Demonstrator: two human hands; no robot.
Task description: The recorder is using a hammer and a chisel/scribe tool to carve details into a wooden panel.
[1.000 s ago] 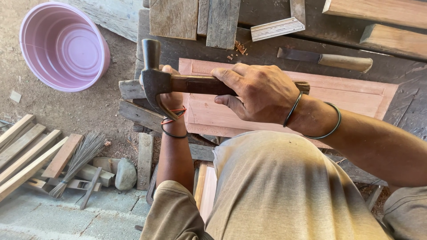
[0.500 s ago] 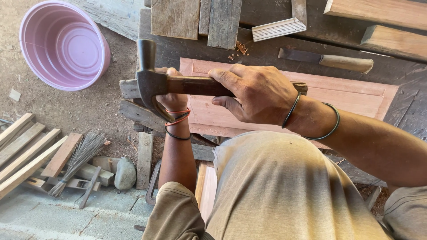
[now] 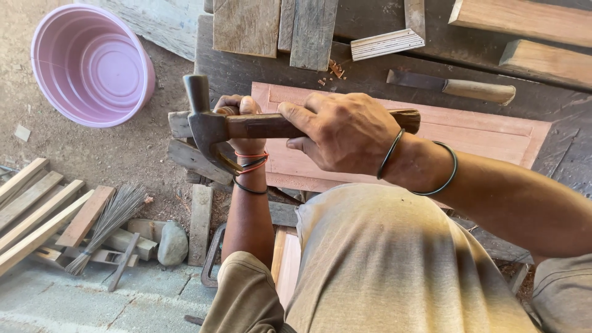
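Observation:
My right hand grips the wooden handle of a claw hammer, held level with its steel head to the left. Just behind the head, my left hand is a closed fist at the left end of a reddish wooden panel. It holds a small brown wooden-handled tool, mostly hidden by the fingers and the hammer. The panel lies flat on a dark workbench. Red and black bands circle my left wrist, and dark bangles my right.
A blade with a wooden handle lies on the bench behind the panel, near a ribbed pale offcut and grey boards. On the dirt floor at left are a pink basin, wooden slats, a small broom and a stone.
The hammer head has shifted a little to the left and downward, closer to my left fist. My left hand stays in place on the panel's end.

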